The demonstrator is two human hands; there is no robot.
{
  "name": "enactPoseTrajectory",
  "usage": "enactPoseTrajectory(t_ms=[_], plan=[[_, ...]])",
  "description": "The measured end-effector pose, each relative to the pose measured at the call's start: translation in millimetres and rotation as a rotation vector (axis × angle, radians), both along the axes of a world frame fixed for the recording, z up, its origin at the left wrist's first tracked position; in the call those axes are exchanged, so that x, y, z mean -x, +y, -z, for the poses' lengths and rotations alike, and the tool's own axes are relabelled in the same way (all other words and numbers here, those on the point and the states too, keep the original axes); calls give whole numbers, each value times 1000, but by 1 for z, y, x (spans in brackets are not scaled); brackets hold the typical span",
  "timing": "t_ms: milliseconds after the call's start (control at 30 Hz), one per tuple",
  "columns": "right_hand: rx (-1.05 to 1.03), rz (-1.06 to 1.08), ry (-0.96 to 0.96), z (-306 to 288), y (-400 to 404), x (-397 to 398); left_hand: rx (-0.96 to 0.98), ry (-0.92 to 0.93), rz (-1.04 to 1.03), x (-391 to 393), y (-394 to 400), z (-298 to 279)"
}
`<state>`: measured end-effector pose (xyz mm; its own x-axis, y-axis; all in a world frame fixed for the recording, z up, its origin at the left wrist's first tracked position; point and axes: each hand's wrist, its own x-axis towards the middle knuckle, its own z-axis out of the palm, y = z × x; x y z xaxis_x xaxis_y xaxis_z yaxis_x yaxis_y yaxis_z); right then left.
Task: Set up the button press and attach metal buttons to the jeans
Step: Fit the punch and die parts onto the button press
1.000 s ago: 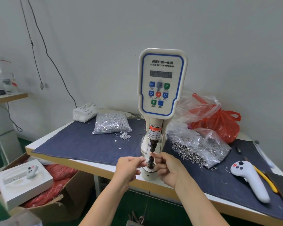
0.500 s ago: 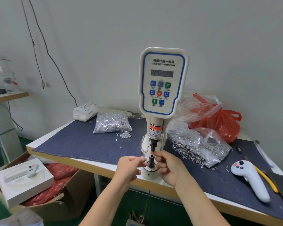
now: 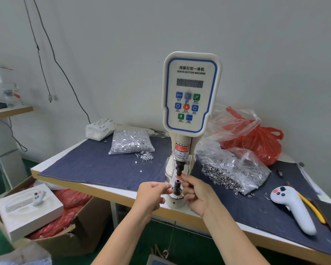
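- Since a second ago: right hand (image 3: 197,194) shifted slightly at the lower die (image 3: 177,187); thumb and forefinger now raised near the die's red-ringed top, just under the upper punch (image 3: 179,167).
- Left hand (image 3: 151,194) much as before, left of the die, fingertips bunched together and touching its base; whether pinching something small, cannot tell.
- Right hand's lower fingers curled round the die's right side; die upright in the white round base of the button press (image 3: 190,96).
- Left of the press, on the denim cloth (image 3: 96,165): clear bag (image 3: 131,142) stuffed with silvery tacks, a small loose heap (image 3: 146,156) spilled just in front of it.
- Right of the press: crumpled clear bag (image 3: 231,169) lying open, dark metal buttons spilling from its mouth toward the table's front edge.
- Behind that bag: red plastic bag (image 3: 260,142) with clear film bunched over it; contents hidden.
- Behind the tack bag: white tissue pack (image 3: 99,129).
- Far right of the press: white handheld controller (image 3: 292,209) flat on the cloth, yellow-handled tool (image 3: 311,209) just beyond it.
- Below and left of the press, on the floor: cardboard box (image 3: 80,232) holding red plastic material, with a white tray box (image 3: 27,209) resting on top and carrying a second small controller (image 3: 39,196).
- No jeans identifiable apart from the denim cloth covering the table (image 3: 111,194).
- Arms crossing the table's front edge, hiding part of the press base.
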<state>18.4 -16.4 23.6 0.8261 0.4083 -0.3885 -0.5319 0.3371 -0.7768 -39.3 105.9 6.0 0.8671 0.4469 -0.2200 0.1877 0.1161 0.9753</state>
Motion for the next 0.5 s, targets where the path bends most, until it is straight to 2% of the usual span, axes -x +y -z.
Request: enactPoseTrajectory(t_ms=[500], plan=[[-99,-13,41,6,0,-2,-42,-6,1,-5,-2,-2]])
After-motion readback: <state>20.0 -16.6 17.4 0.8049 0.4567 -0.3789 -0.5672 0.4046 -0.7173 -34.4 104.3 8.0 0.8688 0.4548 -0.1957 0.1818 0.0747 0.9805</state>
